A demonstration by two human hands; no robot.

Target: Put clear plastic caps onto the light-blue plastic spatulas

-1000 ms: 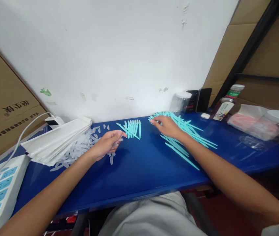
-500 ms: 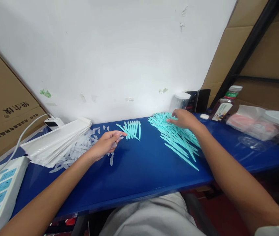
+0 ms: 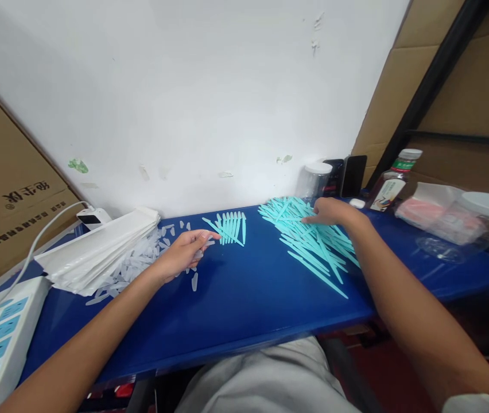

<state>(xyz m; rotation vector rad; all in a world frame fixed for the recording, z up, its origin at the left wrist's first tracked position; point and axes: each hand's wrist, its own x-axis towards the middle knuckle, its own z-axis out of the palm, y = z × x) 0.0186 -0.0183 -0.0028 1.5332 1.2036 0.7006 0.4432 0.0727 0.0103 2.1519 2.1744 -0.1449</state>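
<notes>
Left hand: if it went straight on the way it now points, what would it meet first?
The left hand would probably meet the row of turquoise sticks first; it looks close to the row's left side, though height is unclear.

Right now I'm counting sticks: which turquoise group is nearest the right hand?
The large jumbled pile, beneath the right hand; the small row is by the left hand.

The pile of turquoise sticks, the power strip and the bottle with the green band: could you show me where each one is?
Pile of turquoise sticks [image 3: 308, 236]: head view, middle of the heap.
Power strip [image 3: 3, 337]: head view, its blue socket face.
Bottle [image 3: 388, 192]: head view, its pale label.
</notes>
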